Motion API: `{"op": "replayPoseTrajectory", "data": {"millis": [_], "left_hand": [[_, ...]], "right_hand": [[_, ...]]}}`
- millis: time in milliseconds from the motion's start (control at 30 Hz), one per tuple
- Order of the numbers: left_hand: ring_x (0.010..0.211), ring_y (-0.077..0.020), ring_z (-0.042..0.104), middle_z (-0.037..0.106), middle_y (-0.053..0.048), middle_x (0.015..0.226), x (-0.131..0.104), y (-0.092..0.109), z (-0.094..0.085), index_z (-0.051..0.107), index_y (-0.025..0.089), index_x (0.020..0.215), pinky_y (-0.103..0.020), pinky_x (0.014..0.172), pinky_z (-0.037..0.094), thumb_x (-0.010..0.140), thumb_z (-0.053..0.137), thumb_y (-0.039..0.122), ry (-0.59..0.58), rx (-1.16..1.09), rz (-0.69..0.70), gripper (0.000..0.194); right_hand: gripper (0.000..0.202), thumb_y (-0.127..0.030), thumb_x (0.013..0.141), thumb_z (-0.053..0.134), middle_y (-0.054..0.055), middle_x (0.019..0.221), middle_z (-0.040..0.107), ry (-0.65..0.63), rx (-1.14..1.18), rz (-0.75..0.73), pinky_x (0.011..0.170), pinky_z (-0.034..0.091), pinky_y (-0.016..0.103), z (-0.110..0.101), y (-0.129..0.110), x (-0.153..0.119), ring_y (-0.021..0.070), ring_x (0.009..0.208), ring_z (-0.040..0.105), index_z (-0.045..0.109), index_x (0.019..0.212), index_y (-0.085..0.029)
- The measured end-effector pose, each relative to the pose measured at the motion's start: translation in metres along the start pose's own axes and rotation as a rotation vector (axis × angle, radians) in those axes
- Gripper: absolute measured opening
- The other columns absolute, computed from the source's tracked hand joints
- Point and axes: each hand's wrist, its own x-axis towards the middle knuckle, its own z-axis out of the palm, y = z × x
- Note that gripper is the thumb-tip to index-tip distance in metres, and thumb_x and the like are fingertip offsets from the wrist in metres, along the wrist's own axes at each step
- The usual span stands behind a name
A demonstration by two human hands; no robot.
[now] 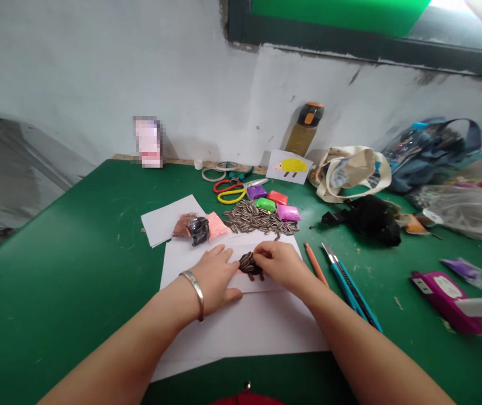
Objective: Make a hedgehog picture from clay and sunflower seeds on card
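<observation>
Currently L hand (216,277) lies spread on paper (244,329), R hand (282,262) curled narrow at seeds (246,262) w/ hold unclear.

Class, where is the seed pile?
In the head view, the seed pile lies just right of centre, beyond the right hand, with the green packet at its far edge.

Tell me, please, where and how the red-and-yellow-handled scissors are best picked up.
Probably by the handle loops, coming from the left: the loops lie on that side, while the metal blades point right, close to the purple packet.
</observation>
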Motion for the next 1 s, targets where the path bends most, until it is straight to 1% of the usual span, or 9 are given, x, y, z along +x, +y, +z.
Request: {"op": "replayPoseTrajectory", "data": {"millis": [100,133,233,300,433,500,600,733,1000], "left_hand": [[0.102,-0.0295,0.045,0.054,-0.011,0.103,-0.001,0.0,-0.001,0.061,0.016,0.095,-0.041,0.087,0.04,0.073,0.062,0.04,-0.004,-0.005,0.001,0.032],[0.103,-0.03,0.044,0.054,-0.011,0.104,-0.001,0.0,-0.001,0.061,0.016,0.096,-0.041,0.087,0.04,0.073,0.062,0.04,-0.007,-0.005,-0.002,0.033],[0.105,-0.0311,0.044,0.054,-0.012,0.105,-0.001,-0.001,0.0,0.061,0.016,0.098,-0.042,0.088,0.04,0.073,0.062,0.041,-0.014,-0.002,-0.009,0.035],[0.105,-0.0309,0.043,0.054,-0.012,0.104,0.0,-0.001,0.001,0.062,0.016,0.097,-0.042,0.089,0.039,0.073,0.062,0.04,-0.014,-0.005,-0.012,0.034],[0.104,-0.0304,0.043,0.053,-0.012,0.103,0.0,-0.002,0.002,0.062,0.016,0.097,-0.042,0.089,0.039,0.074,0.061,0.04,-0.01,-0.01,-0.008,0.034],[0.105,-0.0308,0.042,0.053,-0.012,0.104,0.0,-0.001,0.002,0.062,0.016,0.099,-0.042,0.089,0.039,0.074,0.061,0.041,-0.014,-0.003,-0.008,0.035],[0.105,-0.0308,0.042,0.053,-0.012,0.106,0.0,-0.001,0.001,0.062,0.016,0.1,-0.042,0.089,0.038,0.074,0.061,0.041,-0.027,0.01,-0.012,0.036],[0.105,-0.0305,0.043,0.053,-0.012,0.105,0.0,-0.001,0.0,0.062,0.016,0.098,-0.042,0.09,0.038,0.074,0.061,0.041,-0.024,0.014,-0.012,0.035],[0.106,-0.0313,0.042,0.053,-0.013,0.107,0.0,-0.001,0.002,0.062,0.015,0.1,-0.042,0.091,0.039,0.074,0.061,0.041,-0.032,0.022,-0.021,0.038]], "right_hand": [[0.019,-0.02,0.077,0.046,-0.002,0.06,0.065,0.008,0.002,-0.032,0.053,0.041,0.021,-0.007,0.002,0.001,0.013,0.058,0.059,0.065,0.077,-0.021],[0.021,-0.019,0.078,0.046,-0.001,0.065,0.067,0.017,-0.01,-0.049,0.056,0.043,0.021,-0.008,0.003,0.002,0.0136,0.062,0.061,0.067,0.08,-0.021],[0.027,-0.017,0.078,0.048,0.002,0.09,0.07,0.055,-0.056,-0.099,0.071,0.046,0.024,-0.007,0.007,0.005,0.0155,0.08,0.063,0.069,0.093,-0.022],[0.03,-0.016,0.078,0.048,0.003,0.096,0.069,0.054,-0.08,-0.13,0.075,0.046,0.025,-0.006,0.01,0.006,0.0153,0.082,0.063,0.069,0.097,-0.022],[0.027,-0.013,0.078,0.046,0.001,0.086,0.069,0.002,-0.065,-0.163,0.067,0.045,0.022,-0.005,0.01,0.005,0.0127,0.073,0.062,0.07,0.086,-0.022],[0.026,-0.012,0.077,0.045,0.0,0.081,0.069,-0.017,-0.041,-0.157,0.064,0.045,0.02,-0.006,0.008,0.005,0.0117,0.069,0.062,0.069,0.081,-0.021],[0.026,-0.012,0.078,0.043,-0.002,0.074,0.067,-0.049,0.006,-0.138,0.059,0.044,0.019,-0.006,0.006,0.004,0.0099,0.06,0.061,0.068,0.079,-0.021],[0.025,-0.011,0.078,0.042,-0.002,0.072,0.065,-0.062,0.055,-0.131,0.057,0.044,0.019,-0.005,0.007,0.003,0.0087,0.054,0.059,0.066,0.077,-0.02],[0.025,-0.011,0.077,0.044,-0.002,0.074,0.066,-0.043,0.055,-0.126,0.058,0.045,0.019,-0.003,0.009,0.004,0.0087,0.055,0.06,0.067,0.078,-0.02]]}}
